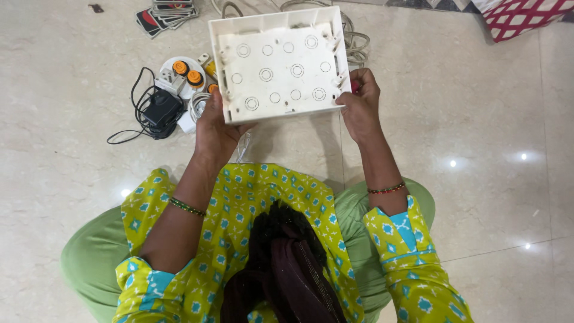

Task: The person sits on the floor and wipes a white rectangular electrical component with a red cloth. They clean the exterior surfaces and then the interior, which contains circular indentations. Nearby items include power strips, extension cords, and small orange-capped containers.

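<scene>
We hold the white rectangular plastic switch box by its near corners, left hand and right hand both grasping; it seems light, stiff, best held at the rims.

The plastic junction box is plain white, its base marked with rings of the same white. The floor is pale cream marble with faint veining. Near its far edge, the round switch plate is white with orange knobs, the adapter and cord black, the cards black with red. A red-and-white checked cloth fills the far right corner. The tunic sleeve is yellow-green with turquoise diamonds.
</scene>
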